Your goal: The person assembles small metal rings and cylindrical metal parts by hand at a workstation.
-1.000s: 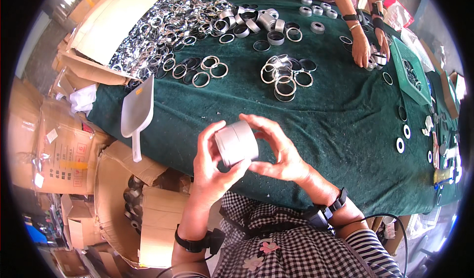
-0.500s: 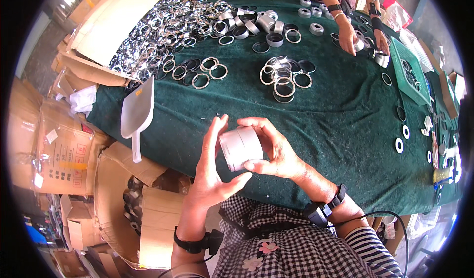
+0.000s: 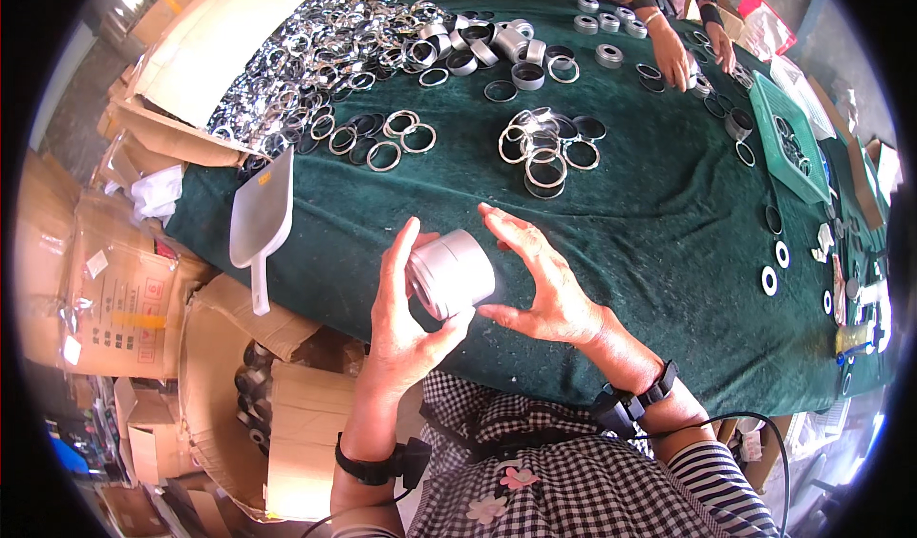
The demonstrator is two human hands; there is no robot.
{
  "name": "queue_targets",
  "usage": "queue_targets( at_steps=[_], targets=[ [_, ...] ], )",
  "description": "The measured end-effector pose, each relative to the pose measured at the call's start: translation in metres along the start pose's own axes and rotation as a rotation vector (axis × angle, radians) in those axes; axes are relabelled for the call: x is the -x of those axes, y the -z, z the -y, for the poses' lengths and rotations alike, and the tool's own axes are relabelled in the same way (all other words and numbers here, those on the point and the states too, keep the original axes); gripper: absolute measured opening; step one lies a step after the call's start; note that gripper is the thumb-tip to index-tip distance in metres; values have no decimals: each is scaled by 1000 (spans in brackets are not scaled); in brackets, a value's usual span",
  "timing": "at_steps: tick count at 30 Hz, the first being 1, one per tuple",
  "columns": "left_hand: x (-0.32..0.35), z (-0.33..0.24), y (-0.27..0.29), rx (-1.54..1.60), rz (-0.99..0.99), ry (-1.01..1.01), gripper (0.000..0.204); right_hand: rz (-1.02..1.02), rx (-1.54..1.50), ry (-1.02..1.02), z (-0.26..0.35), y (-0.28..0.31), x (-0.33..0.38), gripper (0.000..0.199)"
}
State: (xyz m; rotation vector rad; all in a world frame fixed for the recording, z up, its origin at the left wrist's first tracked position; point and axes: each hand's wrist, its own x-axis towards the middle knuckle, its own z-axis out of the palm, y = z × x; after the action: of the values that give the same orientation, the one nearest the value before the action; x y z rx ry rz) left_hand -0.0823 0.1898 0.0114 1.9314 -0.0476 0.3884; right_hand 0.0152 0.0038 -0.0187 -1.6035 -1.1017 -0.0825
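A silver metal cylinder (image 3: 457,271), with grooves round its left end, is tilted between my hands above the near edge of the cloth. My left hand (image 3: 401,323) grips it at the left end, thumb below and fingers behind. Just to its right, my right hand (image 3: 552,295) is spread, thumb and fingers apart, holding nothing. Past my hands lies a small pile of metal rings (image 3: 544,151), some bright and some dark. Another loose group of rings (image 3: 384,155) lies farther left.
Green cloth (image 3: 382,242) covers the table. A grey dustpan (image 3: 261,215) lies at the left edge, near a large ring heap (image 3: 315,56). Cardboard boxes (image 3: 124,299) crowd the left. Far right, a co-worker's hands (image 3: 676,59) handle parts beside a green basket (image 3: 778,137).
My right hand has let go of the cylinder and opened away from it. The cylinder, now in my left hand, has shifted slightly left and up. The co-worker's hands have moved.
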Motion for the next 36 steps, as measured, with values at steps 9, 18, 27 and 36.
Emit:
queue_targets(
  at_steps=[9, 18, 27, 36],
  targets=[
    [2, 21, -25, -157, 121, 11, 93, 45, 320, 83, -9, -19, 13, 81],
    [22, 77, -51, -598, 314, -84, 77, -47, 370, -207, -66, 19, 63, 50],
    [5, 79, -50, -232, 149, 16, 52, -69, 740, -341, -154, 37, 6, 21],
    [-10, 80, -43, 132, 68, 297, 43, -78, 23, -505, -102, 34, 7, 14]
  ],
)
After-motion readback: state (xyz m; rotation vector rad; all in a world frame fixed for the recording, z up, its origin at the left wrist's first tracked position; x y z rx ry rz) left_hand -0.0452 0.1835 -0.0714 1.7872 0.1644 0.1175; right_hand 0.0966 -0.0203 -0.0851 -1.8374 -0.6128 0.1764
